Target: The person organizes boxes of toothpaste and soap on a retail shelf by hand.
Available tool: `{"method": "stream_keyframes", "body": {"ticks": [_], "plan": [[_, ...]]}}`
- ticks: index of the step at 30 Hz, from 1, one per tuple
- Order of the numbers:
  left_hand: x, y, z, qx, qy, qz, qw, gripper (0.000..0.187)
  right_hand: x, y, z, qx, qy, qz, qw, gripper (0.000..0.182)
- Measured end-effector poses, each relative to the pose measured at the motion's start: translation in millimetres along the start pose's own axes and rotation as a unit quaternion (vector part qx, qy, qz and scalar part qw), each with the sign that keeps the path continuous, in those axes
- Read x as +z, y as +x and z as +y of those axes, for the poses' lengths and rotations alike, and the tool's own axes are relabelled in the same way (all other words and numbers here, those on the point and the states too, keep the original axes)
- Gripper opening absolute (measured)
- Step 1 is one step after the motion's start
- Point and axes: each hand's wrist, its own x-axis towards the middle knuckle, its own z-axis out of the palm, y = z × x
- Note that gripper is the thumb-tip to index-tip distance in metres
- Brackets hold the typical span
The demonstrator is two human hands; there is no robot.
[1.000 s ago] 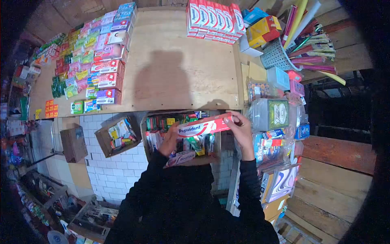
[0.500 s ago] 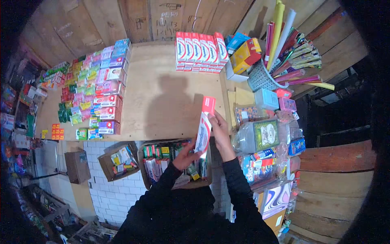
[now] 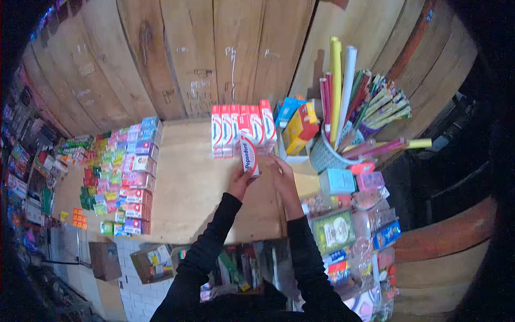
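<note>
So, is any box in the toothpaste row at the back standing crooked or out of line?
Only the red-and-white Pepsodent toothpaste box in both hands: it tilts in front of the upright row of matching red-and-white boxes, not yet lined up. The left hand and right hand hold it from below. The rest looks tidy.

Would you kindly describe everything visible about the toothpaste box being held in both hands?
The toothpaste box is a long, narrow carton, seemingly cardboard, white and red with "Pepsodent" printed lengthwise in blue. It looks closed and undamaged. It stands nearly upright, leaning slightly left, over the wooden shelf, right in front of the row of like boxes. The left hand holds its lower left side; the right hand holds its lower right.
</note>
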Motion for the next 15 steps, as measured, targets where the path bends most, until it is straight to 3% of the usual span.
{"method": "stream_keyframes", "body": {"ticks": [2, 4, 7, 9, 12, 15], "plan": [[-5, 55, -11, 0.036, 0.001, 0.008, 0.999, 0.057, -7, 58, 17, -0.023, -0.043, 0.006, 0.999, 0.032], [-5, 94, -10, 0.042, 0.051, 0.053, 0.996, 0.058, -1, 122, 113, -0.013, -0.063, 0.017, 0.998, 0.033], [-7, 150, -11, -0.011, 0.164, 0.137, 0.977, 0.059, -4, 157, 98, -0.051, -0.232, 0.049, 0.970, 0.038], [-18, 180, -23, -0.009, 0.219, 0.161, 0.962, 0.058, -2, 174, 91, -0.008, -0.290, 0.035, 0.956, 0.041], [-68, 235, -78, 0.070, 0.313, 0.155, 0.934, 0.056, -2, 191, 102, 0.057, -0.202, 0.014, 0.978, 0.044], [-57, 229, -69, 0.046, 0.344, 0.146, 0.927, 0.057, -4, 202, 130, 0.045, -0.144, -0.046, 0.987, 0.041]]}}
